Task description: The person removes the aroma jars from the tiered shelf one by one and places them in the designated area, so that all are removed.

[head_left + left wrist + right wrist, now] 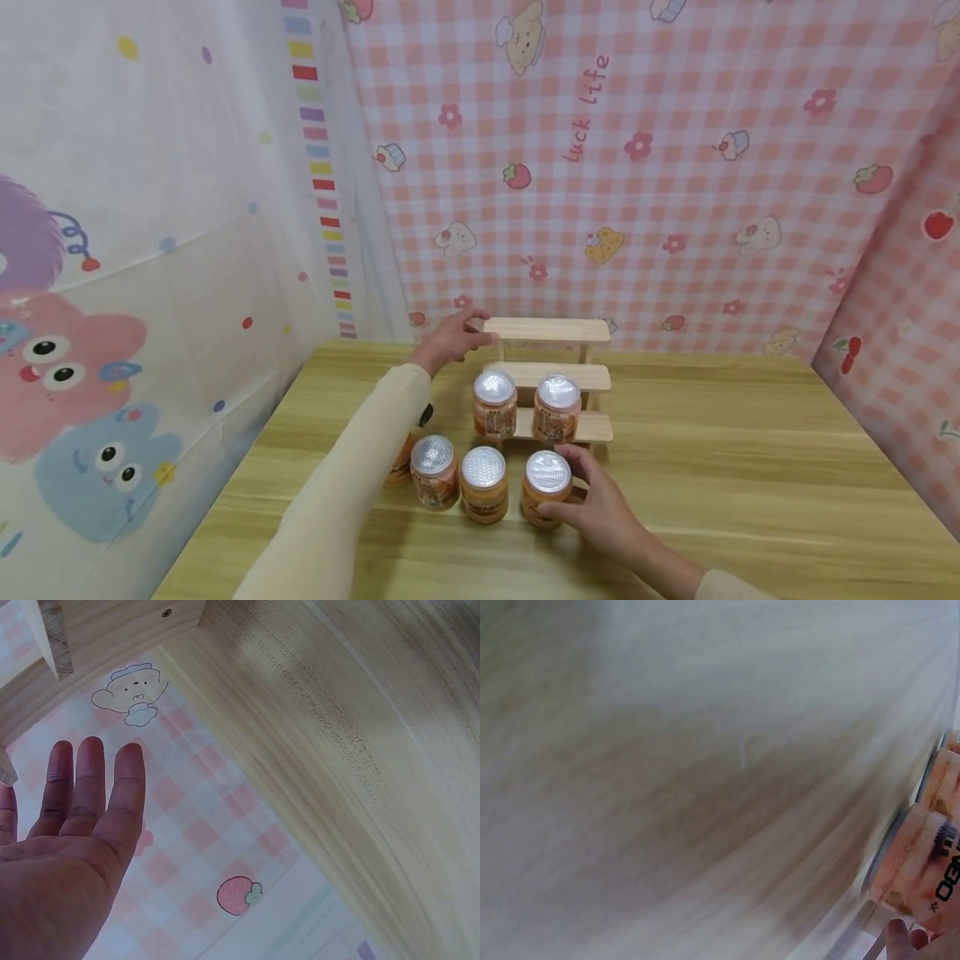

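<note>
A small three-step wooden shelf (547,330) stands towards the back of the table. My left hand (452,340) is at the left end of its top step, seemingly touching it; in the left wrist view several fingers of that hand (82,825) extend fairly straight. Near the front, my right hand (603,508) grips an orange jar (546,498) with a clear lid, thumb in front and fingers behind. Orange jars (919,870) and a few fingertips (898,937) show at the right wrist view's edge. Two similar jars, one left (495,412) and one right (557,417), sit at the lowest step.
Left of the gripped jar stand another jar (484,496) and a printed-label jar (435,483). A further jar (400,467) is partly hidden by my left sleeve (352,475). The wooden table (720,467) meets a pink checked cloth (675,192) behind.
</note>
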{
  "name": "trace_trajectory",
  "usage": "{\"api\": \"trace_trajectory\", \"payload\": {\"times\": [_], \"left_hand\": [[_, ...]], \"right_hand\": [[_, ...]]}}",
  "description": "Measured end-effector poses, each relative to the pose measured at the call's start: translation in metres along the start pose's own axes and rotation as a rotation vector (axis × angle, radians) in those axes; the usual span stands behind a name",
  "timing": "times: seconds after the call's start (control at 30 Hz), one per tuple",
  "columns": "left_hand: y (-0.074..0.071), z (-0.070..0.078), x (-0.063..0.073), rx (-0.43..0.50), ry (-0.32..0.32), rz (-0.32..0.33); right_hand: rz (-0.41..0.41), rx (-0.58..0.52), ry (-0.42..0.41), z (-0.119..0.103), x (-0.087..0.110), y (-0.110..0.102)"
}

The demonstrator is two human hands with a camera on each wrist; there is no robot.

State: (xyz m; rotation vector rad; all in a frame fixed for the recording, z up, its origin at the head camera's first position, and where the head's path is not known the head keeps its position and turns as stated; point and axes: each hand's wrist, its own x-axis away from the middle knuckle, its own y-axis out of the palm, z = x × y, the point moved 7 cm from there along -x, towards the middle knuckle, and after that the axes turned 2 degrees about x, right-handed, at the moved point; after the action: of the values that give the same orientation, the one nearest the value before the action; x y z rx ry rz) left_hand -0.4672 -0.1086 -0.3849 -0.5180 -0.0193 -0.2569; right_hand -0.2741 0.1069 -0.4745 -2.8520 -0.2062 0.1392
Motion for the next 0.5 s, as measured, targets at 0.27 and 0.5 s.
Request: {"api": "trace_trajectory", "payload": {"times": [0.27, 0.5], "left_hand": [[0.000, 0.002, 0.000, -0.002, -0.002, 0.004], [0.000, 0.003, 0.001, -0.015, -0.015, -0.004]], "right_hand": [[-0.004, -0.044, -0.002, -0.002, 0.002, -0.009], [0.010, -0.041, -0.009, -0.008, 0.004, -0.019]]}}
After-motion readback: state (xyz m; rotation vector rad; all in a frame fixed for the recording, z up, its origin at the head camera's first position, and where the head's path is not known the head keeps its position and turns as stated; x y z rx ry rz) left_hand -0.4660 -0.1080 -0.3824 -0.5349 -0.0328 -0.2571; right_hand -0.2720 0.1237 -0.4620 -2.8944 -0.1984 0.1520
